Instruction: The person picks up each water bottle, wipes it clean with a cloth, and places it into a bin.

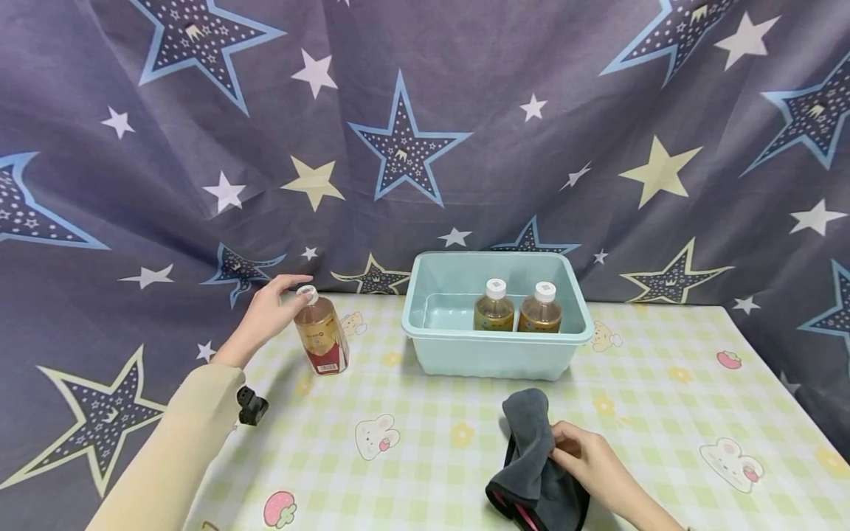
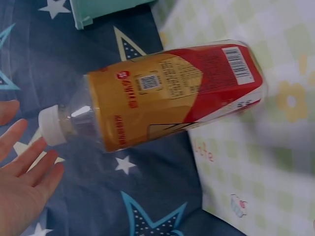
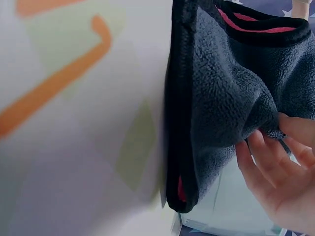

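On the left of the table stands a clear drink bottle (image 1: 321,335) with a gold and red label and a white cap (image 2: 51,126). My left hand (image 1: 271,313) is at its cap, fingers extended and spread around it rather than curled. In the left wrist view the fingertips come right up to the cap's side. At the front right, my right hand (image 1: 593,463) pinches a dark grey towel (image 1: 529,442) between thumb and fingers. The towel is plush, with black edging and a pinkish-red inner side, and it hangs in folds, as the right wrist view also shows.
A light blue plastic bin (image 1: 491,358) stands at the back centre, with two white-capped bottles, one (image 1: 494,313) beside the other (image 1: 541,313), upright in its right half. A checked tablecloth (image 1: 425,472) covers the table. Behind it hangs a star-patterned curtain (image 1: 465,59).
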Tool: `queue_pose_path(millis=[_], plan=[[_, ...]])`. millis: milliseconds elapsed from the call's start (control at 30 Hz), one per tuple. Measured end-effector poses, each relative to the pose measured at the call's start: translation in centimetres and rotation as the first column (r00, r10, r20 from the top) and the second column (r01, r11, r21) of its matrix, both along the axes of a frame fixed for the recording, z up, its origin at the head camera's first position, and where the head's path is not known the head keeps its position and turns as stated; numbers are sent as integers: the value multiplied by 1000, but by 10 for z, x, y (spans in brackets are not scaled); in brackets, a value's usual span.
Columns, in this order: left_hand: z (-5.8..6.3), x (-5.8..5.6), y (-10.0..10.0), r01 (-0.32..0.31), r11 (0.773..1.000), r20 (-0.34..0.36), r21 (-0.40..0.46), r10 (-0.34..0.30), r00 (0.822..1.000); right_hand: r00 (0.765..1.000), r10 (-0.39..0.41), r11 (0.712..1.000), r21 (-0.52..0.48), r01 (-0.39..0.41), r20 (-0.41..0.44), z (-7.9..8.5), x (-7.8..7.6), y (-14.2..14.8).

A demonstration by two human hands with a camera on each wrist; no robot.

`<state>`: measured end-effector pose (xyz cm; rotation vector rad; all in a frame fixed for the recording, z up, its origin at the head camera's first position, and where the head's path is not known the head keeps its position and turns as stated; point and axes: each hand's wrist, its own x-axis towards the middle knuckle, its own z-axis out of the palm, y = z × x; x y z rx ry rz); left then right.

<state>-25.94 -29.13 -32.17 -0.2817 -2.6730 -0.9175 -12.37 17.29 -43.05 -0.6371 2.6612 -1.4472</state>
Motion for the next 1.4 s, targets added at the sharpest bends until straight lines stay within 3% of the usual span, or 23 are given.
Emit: queue_pose_path(millis=[167,433,767,1133,1400], plan=[[-8,-3,-4,10,1000,-20,16,-10,1000,1000,0,1000,-9,0,-18,-1,0,1],[-17,-7,-5,-8,996,35,88,5,999,1000,5,1000,-13,-5,-9,-1,0,1],[-26,-10,-1,-47,984,-30,169,53,998,1000,0,1000,-11,0,-11,-3,-1,2],[-20,11,15,-14,987,-134,161,36,990,999,-16,1000,-20,15,-30,-3,-2,1],[-13,32,34,47,976,-186,212,-7,983,998,-11,999,-31,9,-67,-2,-2,2]])
